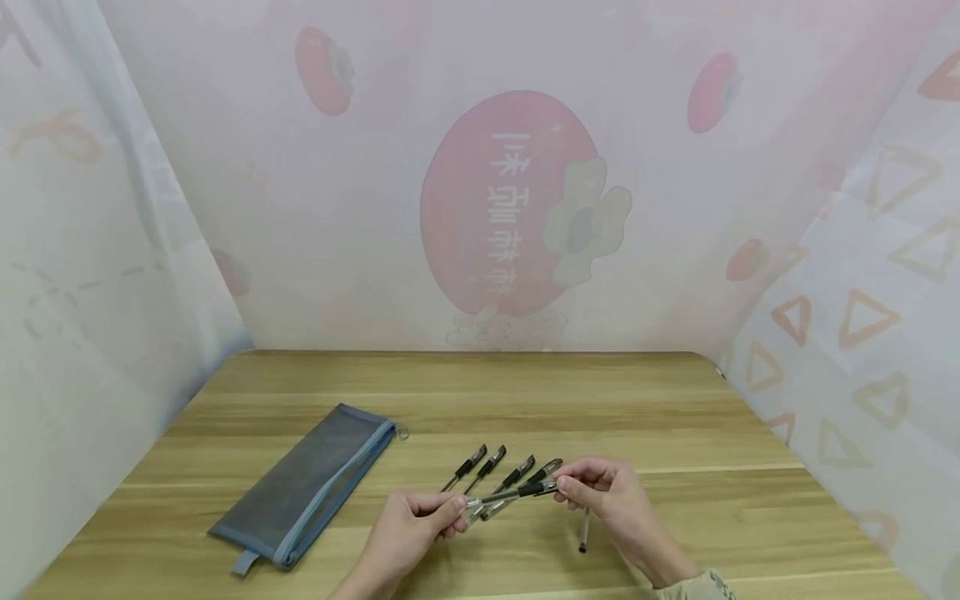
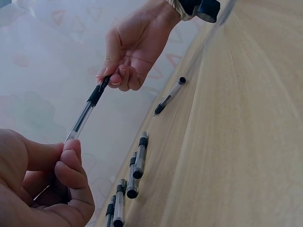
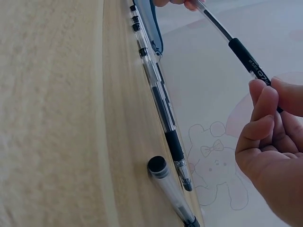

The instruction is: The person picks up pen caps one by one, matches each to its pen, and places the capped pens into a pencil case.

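Note:
A gel pen (image 1: pixel 501 497) with a clear barrel and a black cap spans the space between both hands, raised above the table. My left hand (image 1: pixel 420 523) pinches its clear tail end between thumb and fingers. At the capped end, the thumb and fingers of my right hand (image 1: pixel 611 504) grip the black part, as the right wrist view also shows. Behind and below the held pen, several similar pens (image 1: pixel 469 463) lie side by side on the wooden table. One more pen (image 1: pixel 584 533) lies apart, partly hidden under my right hand.
A grey-blue mesh zip pouch (image 1: pixel 288 483) lies slantwise to the left, its zipper side facing the pens. The wooden table (image 1: pixel 675 400) runs back to a printed cloth (image 1: pixel 360 217), with more cloth at both sides.

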Motion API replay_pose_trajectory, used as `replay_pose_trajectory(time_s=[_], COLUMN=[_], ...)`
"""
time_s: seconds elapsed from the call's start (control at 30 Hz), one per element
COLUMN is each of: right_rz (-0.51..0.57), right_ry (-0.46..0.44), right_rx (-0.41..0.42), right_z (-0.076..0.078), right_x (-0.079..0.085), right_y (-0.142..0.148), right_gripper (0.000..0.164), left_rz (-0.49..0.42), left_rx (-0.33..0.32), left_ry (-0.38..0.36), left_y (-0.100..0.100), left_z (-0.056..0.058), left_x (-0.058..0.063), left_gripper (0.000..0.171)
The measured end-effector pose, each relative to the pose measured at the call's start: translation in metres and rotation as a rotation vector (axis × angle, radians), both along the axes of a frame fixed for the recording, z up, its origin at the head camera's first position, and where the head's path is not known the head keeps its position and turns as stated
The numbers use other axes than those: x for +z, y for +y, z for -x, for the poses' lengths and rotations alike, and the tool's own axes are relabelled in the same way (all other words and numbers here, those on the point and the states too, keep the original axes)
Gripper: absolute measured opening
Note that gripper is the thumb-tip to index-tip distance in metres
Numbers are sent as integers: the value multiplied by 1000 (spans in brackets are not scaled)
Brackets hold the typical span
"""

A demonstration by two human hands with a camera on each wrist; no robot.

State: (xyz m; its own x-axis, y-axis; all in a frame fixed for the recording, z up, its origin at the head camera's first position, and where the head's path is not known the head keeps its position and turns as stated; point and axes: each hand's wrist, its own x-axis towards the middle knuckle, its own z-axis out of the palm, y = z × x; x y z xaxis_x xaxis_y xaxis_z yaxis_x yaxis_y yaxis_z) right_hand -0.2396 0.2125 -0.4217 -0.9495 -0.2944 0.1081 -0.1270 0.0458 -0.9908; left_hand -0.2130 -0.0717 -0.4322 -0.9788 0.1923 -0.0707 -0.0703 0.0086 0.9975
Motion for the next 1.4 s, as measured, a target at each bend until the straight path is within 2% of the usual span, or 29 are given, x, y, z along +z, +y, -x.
replay_pose_trajectory(time_s=[0.7,1.03,1.4], right_rz=[9,19,27], right_ry=[-26,-38,-48], right_rx=[-7,-8,-2], right_z=[1,2,1], right_x=[-2,-4,-3], right_y=[0,-1,-1], right_gripper=[36,26,27], left_rz=[-12,-19,-23], left_rx=[-12,-12,-7], left_ry=[-14,-10,-17], left_y=[-1,-1,-1], left_z=[-2,-1,-1], left_x=[2,2,1], left_gripper=[25,24,26])
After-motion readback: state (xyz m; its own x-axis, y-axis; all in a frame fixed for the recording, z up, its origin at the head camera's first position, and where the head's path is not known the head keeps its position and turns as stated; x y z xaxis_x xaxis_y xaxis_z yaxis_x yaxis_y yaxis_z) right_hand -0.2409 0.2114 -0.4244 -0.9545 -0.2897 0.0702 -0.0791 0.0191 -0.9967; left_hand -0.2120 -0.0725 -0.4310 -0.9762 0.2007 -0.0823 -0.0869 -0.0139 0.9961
